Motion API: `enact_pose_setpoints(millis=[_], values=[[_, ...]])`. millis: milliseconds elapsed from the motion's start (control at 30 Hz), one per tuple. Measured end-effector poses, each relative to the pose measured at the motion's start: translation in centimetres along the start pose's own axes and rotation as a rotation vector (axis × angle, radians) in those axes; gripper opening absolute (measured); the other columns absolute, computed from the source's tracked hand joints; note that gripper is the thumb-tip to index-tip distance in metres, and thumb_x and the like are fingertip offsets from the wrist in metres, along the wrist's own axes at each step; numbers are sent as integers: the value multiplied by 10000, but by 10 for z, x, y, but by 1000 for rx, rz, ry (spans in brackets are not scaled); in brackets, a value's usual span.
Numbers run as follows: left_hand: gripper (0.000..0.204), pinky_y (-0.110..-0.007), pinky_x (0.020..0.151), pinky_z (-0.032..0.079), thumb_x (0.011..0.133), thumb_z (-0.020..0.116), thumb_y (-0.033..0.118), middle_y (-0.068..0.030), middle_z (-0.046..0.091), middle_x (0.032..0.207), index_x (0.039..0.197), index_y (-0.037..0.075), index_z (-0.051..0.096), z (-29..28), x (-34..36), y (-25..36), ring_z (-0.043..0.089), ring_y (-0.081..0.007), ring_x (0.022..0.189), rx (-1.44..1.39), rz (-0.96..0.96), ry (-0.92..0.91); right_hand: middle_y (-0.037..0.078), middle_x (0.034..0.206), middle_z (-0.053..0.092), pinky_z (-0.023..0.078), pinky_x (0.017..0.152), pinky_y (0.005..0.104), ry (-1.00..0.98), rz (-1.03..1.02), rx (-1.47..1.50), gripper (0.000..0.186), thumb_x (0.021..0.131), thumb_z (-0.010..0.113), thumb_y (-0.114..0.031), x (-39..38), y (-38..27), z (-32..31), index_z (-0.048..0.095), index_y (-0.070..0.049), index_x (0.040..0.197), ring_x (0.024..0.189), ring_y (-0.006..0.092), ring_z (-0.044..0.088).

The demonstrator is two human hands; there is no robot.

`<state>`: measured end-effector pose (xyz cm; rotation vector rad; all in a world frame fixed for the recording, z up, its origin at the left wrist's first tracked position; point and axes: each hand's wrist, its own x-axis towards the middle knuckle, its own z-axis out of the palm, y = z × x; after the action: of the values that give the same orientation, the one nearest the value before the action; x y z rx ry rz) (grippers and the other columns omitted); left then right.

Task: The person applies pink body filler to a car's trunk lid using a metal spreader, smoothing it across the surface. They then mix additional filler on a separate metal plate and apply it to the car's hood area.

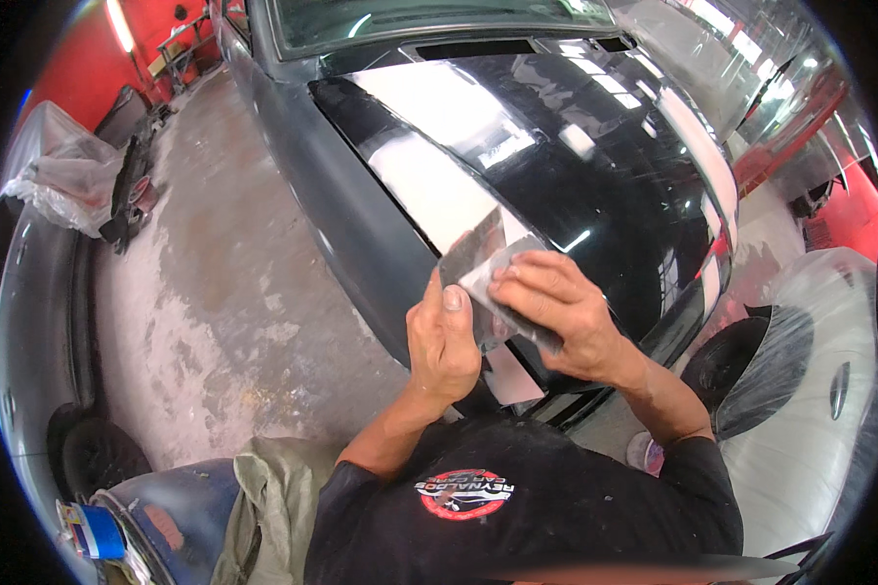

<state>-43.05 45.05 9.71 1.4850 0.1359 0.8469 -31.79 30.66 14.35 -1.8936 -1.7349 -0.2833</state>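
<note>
In front of my chest, both hands are raised over the front edge of a black car hood [615, 185]. My left hand [442, 341] is closed on a thin, grey flat plate [470, 246], its thumb lying along the near side. My right hand [571, 317] grips a dark, flat spreader-like piece [532, 327], fingers on its top; its exact kind is unclear. The two pieces meet or overlap, with a whitish area between them. Beneath my hands a pale stripe [424, 190] runs along the hood beside a matte dark fender [332, 210].
Left stands a grey car [29, 331], with clear plastic sheeting [63, 166] beyond it. A blue drum [190, 497] bears a blue-labelled can [102, 531], beside a draped olive cloth [273, 507]. At right is a plastic-covered car [810, 429]. A small tub [644, 453] sits near my right elbow.
</note>
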Motion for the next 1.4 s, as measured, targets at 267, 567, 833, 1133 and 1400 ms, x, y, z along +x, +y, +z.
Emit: enact_pose_setpoints(millis=[267,567,833,1133,1400], values=[[318,-317,898,489,988,514,155,-118,645,1129,1258,-9,546,0,16,7,611,-188,1019,-222,33,406,43,1205,631,437,927,450,-217,-113,-86,576,644,796,-170,-28,-3,-4,651,-118,1199,1130,263,566],[329,-409,930,537,983,517,152,-127,630,1192,1281,13,514,0,11,6,637,-245,1074,-891,-662,149,134,1259,509,433,1025,600,178,-392,124,531,786,697,-54,-26,-6,-21,478,-55,1269,1222,416,480],[293,-397,918,543,992,479,112,-139,621,1203,1268,17,504,0,-6,-12,649,-233,1046,-856,-570,173,94,1243,620,436,972,453,-43,104,-119,629,628,710,35,-17,47,-66,619,-92,1237,1134,303,548],[335,-331,958,481,1016,446,110,-121,593,1263,1324,-19,469,9,-9,-17,594,-176,1110,-586,-389,-12,-8,1185,663,400,979,410,-627,-141,-204,552,581,684,-46,36,-4,-77,686,-99,1131,1090,233,548],[347,-366,936,508,983,494,125,-129,606,1212,1301,-13,488,19,-9,-21,624,-223,1064,-869,-727,59,93,1306,544,396,1045,510,-311,-40,-21,604,698,638,43,-38,-35,-51,578,-103,1281,1193,297,516]])
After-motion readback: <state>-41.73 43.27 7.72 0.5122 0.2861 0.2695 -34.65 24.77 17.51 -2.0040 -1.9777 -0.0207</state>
